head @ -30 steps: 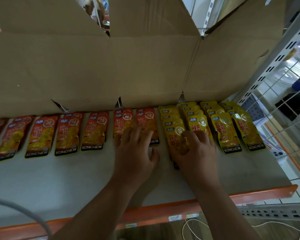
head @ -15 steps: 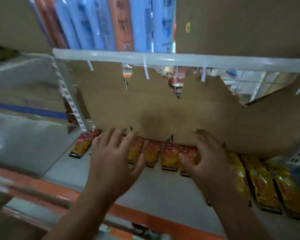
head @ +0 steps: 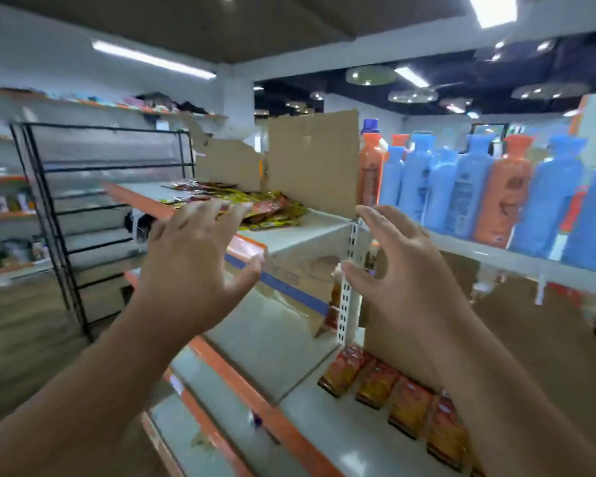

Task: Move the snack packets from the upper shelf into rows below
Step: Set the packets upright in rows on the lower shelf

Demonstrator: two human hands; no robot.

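The left hand (head: 193, 256) and the right hand (head: 403, 270) were raised at centre frame, and neither held anything. The left hand was spread with its fingers slightly bent, the tips in front of the heap on the upper shelf; contact could not be confirmed. The right hand was likewise spread, thumb and fingers apart, in front of a perforated metal post (head: 350, 266).

The snack packets (head: 258, 210) lay at centre frame in a flat, untidy heap on the upper shelf (head: 320, 228), a pale grey board with an orange front edge. They were glossy pouches in red, orange and yellow, overlapping one another. Their long axes pointed various ways, and finer detail was blurred. Behind them stood matte brown cardboard (head: 313, 166), torn ragged along its left top.

On the lower shelf (head: 276, 342), at lower right of the frame, a row of pouches (head: 393, 397) lay flat side by side. They were oblong, with long axes running from the shelf front towards the back.

Smooth plastic bottles (head: 461, 191), blue and orange, stood upright at the right. A black wire rack (head: 83, 208) stood at the left.
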